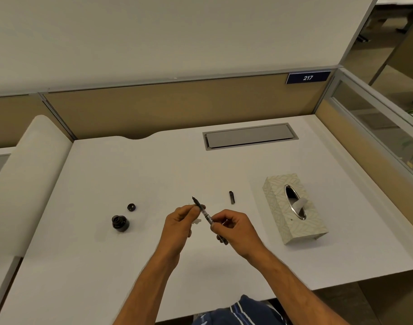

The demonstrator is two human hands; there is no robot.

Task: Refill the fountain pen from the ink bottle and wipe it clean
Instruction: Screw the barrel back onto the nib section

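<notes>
Above the middle of the white desk I hold the fountain pen point(205, 212), nib pointing up and away. My left hand point(179, 227) pinches it near the nib end, with a scrap of white tissue point(196, 221) tucked under the fingers. My right hand point(236, 229) grips the pen's rear end. The open ink bottle point(120, 223) stands to the left on the desk, its round black lid point(131, 207) lying just behind it. A short black pen part point(232, 197) lies apart on the desk, right of my hands.
A patterned tissue box point(294, 207) sits at the right with a tissue poking from its oval slot. A grey cable hatch point(250, 136) is set in the desk at the back. Beige partition walls point(172, 106) close off the far and right sides.
</notes>
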